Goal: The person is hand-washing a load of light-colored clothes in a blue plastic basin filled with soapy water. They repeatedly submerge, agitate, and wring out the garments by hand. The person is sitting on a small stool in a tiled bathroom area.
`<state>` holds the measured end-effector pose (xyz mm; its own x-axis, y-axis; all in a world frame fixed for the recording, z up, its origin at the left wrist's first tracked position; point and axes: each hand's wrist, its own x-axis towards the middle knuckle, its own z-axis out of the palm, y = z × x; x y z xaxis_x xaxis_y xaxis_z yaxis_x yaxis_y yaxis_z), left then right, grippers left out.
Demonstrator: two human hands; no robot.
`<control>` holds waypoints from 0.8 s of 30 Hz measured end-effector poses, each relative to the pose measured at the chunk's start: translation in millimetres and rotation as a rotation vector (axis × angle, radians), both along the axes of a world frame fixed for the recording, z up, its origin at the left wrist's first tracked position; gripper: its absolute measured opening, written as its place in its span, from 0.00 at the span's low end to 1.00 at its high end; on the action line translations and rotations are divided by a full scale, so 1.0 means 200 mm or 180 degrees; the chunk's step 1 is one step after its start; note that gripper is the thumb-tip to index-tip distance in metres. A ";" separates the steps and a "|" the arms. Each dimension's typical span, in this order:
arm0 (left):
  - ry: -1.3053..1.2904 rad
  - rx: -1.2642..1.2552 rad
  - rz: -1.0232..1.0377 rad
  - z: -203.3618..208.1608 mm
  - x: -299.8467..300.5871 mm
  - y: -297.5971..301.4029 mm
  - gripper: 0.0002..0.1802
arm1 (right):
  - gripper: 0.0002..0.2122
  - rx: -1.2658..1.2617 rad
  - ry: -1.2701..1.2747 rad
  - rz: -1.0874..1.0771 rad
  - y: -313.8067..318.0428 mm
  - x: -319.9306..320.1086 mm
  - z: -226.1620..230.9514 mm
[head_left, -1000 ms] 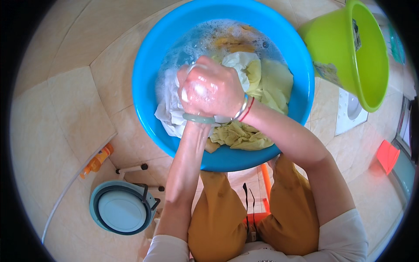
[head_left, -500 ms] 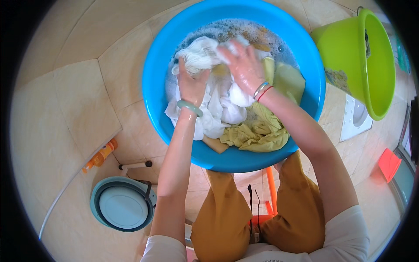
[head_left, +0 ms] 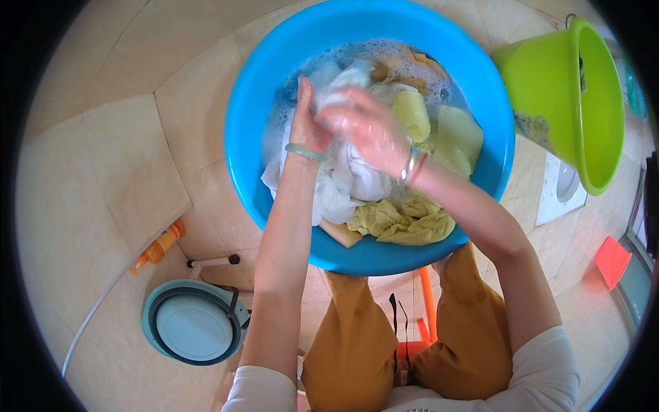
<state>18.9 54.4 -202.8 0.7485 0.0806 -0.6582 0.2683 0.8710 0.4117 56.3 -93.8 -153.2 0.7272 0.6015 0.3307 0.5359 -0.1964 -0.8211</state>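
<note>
Fingers (head_left: 345, 115) of the right hand (head_left: 377, 134) bend across white cloth (head_left: 351, 73), blurred, so whether they clamp it or merely press it I cannot tell; the left hand (head_left: 309, 130) stands just to the left, thumb raised, its other fingers mostly hidden, so its grip is unclear too; the white cloth lies at the hands and just to their far side, in the left half of the blue basin (head_left: 241, 130), with more white fabric (head_left: 362, 176) bunched nearer; soapy water (head_left: 371, 50) shows at the far side; pale yellow-green cloth (head_left: 405, 225) lies at the near edge; a green bucket (head_left: 539, 75) is just beside the basin, to the right.

The step in hand looks to be rubbing the white cloth between both hands; the next move would probably call for a firm hold on each side of the wet fabric, clear of the yellow-green cloth.
</note>
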 end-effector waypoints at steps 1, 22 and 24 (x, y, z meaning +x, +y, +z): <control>-0.0033 -0.0190 -0.0086 0.07 0.02 -0.02 0.35 | 0.09 0.0173 -0.0253 0.0228 -0.01 -0.05 0.13; -0.1334 -0.1149 0.0307 0.42 -0.08 -0.27 0.18 | 0.10 0.0123 -0.1207 -0.0585 0.04 -0.15 0.37; -0.1097 -0.1031 0.0223 0.40 -0.06 -0.25 0.19 | 0.09 0.0228 -0.1034 -0.0554 0.04 -0.12 0.36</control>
<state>7.8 5.0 -123.4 0.9277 -0.0297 -0.3721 0.0998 0.9803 0.1706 33.2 -85.0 -80.4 0.6669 0.4450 0.5977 0.7342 -0.2558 -0.6289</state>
